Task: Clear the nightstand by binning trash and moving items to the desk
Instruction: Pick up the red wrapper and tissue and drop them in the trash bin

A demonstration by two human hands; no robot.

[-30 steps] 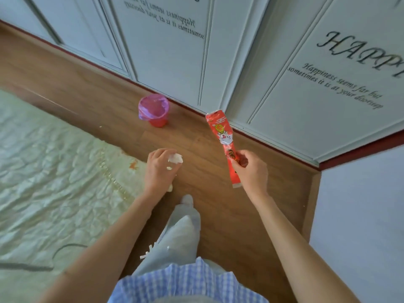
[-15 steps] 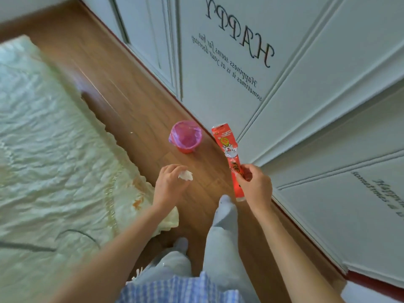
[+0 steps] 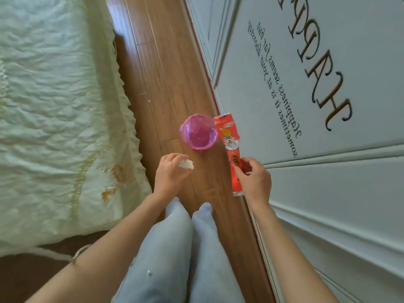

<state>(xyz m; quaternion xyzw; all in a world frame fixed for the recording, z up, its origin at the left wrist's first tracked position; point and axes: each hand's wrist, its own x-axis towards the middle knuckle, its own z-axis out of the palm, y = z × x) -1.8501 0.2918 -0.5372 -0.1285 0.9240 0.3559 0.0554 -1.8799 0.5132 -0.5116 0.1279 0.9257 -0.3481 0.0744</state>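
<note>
Because the small red bin [image 3: 199, 134] lined with a pink bag stands low on the wooden floor [image 3: 175, 62] just ahead of the feet, a drop from this height could miss: the crumpled white tissue [image 3: 186, 164] pinched in the left hand [image 3: 170, 173] is light and may drift sideways. The right hand [image 3: 254, 179] grips a long, glossy red wrapper [image 3: 231, 149], a stiff flat sleeve that might catch the narrow rim and tip the bin.
</note>
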